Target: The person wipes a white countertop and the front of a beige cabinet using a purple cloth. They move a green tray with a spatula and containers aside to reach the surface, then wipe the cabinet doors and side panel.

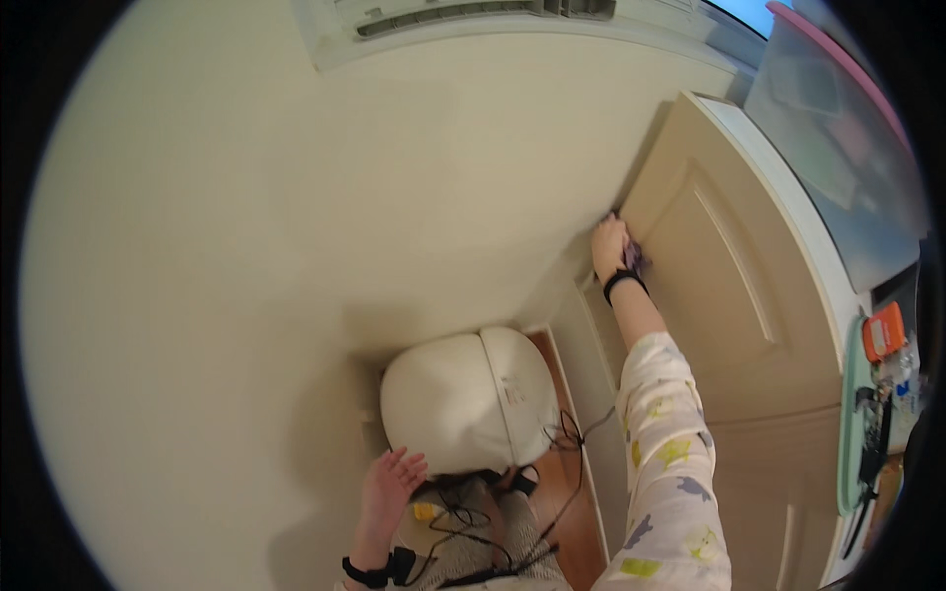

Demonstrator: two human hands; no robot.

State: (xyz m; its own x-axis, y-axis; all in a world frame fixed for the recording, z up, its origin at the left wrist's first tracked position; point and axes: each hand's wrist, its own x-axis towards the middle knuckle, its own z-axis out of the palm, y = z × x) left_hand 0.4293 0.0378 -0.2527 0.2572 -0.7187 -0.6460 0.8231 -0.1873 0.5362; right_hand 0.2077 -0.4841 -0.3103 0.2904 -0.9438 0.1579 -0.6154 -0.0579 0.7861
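Note:
My right hand [610, 244] reaches out and grips a crumpled purple cloth [634, 256]. It presses the cloth against the edge of a cream panelled cabinet door [709, 244], by the narrow gap at the wall. My left hand [395, 473] is low down, palm up with fingers apart, and holds nothing. Beside it stands a rounded white plastic bin or appliance [443, 399] with a seam across it and a small label. Both wrists wear black bands, and a cable runs from the left one.
A pale wall [222, 221] fills the left side. Black cables [565, 436] hang over my legs. Atop the cabinet are a clear storage box [828, 140] with a pink rim, a mint tray [853, 443] and an orange case [883, 331]. Wood flooring [565, 487] shows below.

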